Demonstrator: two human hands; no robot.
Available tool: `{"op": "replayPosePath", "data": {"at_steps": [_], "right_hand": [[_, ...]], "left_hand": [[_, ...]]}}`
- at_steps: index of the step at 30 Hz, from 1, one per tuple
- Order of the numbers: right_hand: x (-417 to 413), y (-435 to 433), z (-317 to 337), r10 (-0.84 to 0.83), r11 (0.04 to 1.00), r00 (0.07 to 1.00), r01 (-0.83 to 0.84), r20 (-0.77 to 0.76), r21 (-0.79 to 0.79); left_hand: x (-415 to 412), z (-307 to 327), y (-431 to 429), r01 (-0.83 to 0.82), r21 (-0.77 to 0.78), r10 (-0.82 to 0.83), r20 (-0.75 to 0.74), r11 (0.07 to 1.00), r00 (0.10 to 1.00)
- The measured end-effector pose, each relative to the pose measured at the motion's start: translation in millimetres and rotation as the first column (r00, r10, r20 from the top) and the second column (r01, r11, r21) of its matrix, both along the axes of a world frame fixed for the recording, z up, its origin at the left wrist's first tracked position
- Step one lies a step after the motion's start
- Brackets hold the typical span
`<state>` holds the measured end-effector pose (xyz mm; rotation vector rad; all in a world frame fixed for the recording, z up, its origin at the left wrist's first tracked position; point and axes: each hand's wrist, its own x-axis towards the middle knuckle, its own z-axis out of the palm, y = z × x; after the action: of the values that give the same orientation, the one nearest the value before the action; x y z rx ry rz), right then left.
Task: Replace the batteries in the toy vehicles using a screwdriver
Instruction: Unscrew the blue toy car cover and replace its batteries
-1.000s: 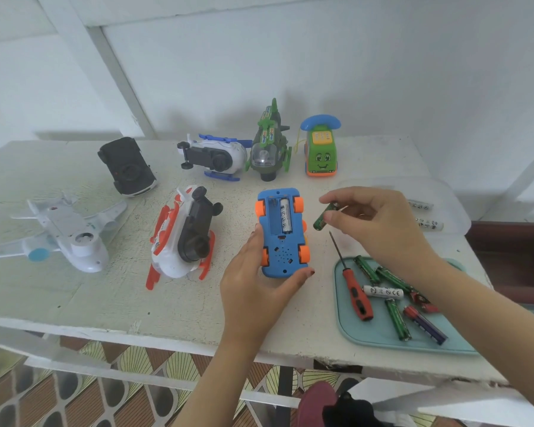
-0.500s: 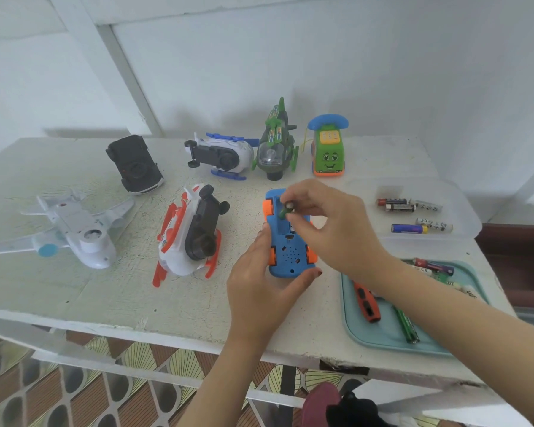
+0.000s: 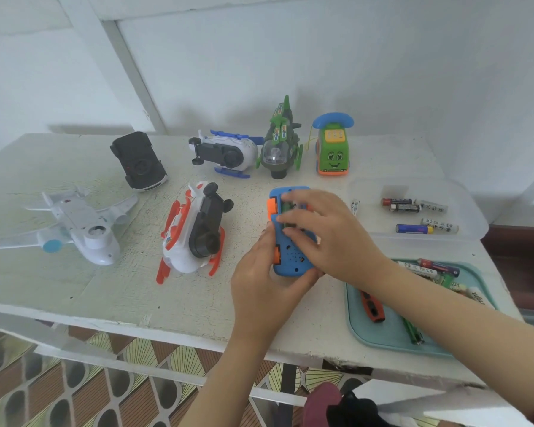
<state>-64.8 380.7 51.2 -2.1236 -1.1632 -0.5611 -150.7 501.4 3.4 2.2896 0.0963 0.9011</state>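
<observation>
Evidently, the blue toy car [image 3: 291, 257] was gripped by left hand [image 3: 261, 288], green battery [image 3: 287, 207] pressed by right hand's [image 3: 332, 241] straight fingers; square seating was advised.

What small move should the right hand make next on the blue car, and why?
Probably press the green battery fully down into its slot: the right hand lies over the open compartment of the blue car, which the left hand grips.
</observation>
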Motion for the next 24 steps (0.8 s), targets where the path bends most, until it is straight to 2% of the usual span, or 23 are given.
{"op": "replayPosePath", "data": {"at_steps": [3, 4, 6, 7, 8, 12, 21, 24], "right_hand": [[-3, 1, 5, -0.062, 0.987, 0.947, 0.106, -0.314, 0.125], [-4, 3, 7, -0.036, 0.978, 0.886, 0.126, -0.462, 0.165], [-5, 8, 10, 0.027, 0.959, 0.684, 0.188, -0.729, 0.212], [-5, 9, 10, 0.054, 0.952, 0.593, 0.212, -0.803, 0.220], [-4, 11, 11, 0.068, 0.948, 0.542, 0.227, -0.838, 0.223], [-5, 14, 9, 0.107, 0.922, 0.526, 0.265, -0.844, 0.282], [-11, 20, 3, 0.068, 0.892, 0.571, 0.333, -0.818, 0.306], [-11, 18, 3, 0.076, 0.894, 0.575, 0.322, -0.814, 0.311]], "left_hand": [[0, 0, 0, -0.009, -0.003, 0.009, -0.004, 1.000, 1.000], [-1, -1, 0, -0.012, 0.003, 0.012, -0.004, 1.000, 1.000], [-1, -1, 0, -0.011, -0.001, 0.011, -0.011, 1.000, 1.000], [-1, -1, 1, -0.010, -0.004, 0.010, -0.014, 1.000, 1.000], [-1, -1, 1, -0.012, -0.003, 0.012, -0.016, 1.000, 1.000], [-1, 0, 0, -0.019, 0.002, 0.019, -0.021, 1.000, 1.000], [-5, 2, 0, -0.026, 0.051, 0.027, -0.009, 0.998, 1.000], [-7, 5, -2, -0.008, 0.018, 0.009, -0.022, 1.000, 1.000]]}}
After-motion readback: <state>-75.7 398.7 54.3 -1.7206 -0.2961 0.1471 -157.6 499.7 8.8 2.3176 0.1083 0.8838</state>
